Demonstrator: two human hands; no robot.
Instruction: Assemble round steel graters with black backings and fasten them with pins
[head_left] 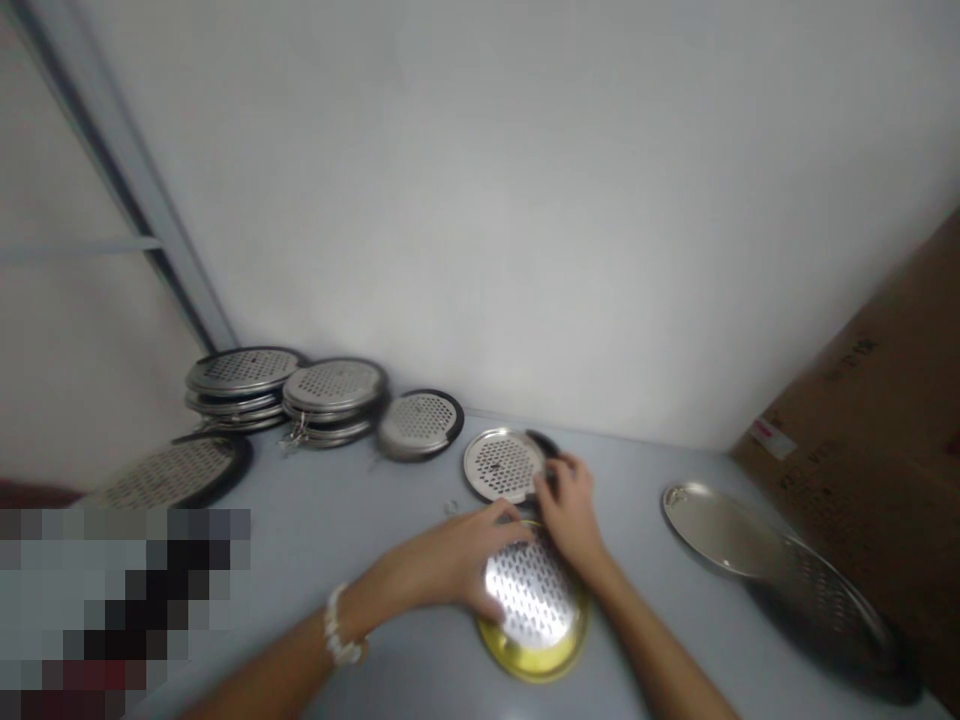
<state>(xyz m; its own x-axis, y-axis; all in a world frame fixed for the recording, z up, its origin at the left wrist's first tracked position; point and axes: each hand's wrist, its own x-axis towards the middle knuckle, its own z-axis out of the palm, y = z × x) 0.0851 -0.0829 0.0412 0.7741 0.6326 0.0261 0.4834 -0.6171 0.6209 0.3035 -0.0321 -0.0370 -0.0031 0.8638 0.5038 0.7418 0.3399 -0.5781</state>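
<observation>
My left hand, with a white bracelet at the wrist, lies over the upper left part of a round grater plate. The plate has a shiny perforated face and a yellow rim; thumb and fingers are bent around its side. Just beyond it on the table is a round silver grater disc with a dark edge. The curled fingers of my right hand grip this disc at its right side, beside a black edge piece. Motion blur hides the exact fingertip contact.
Stacked grater discs and a second stack stand by the wall, with a single disc beside them. A dark-edged disc lies nearer left. At right are a smooth metal plate, another perforated disc and a cardboard box.
</observation>
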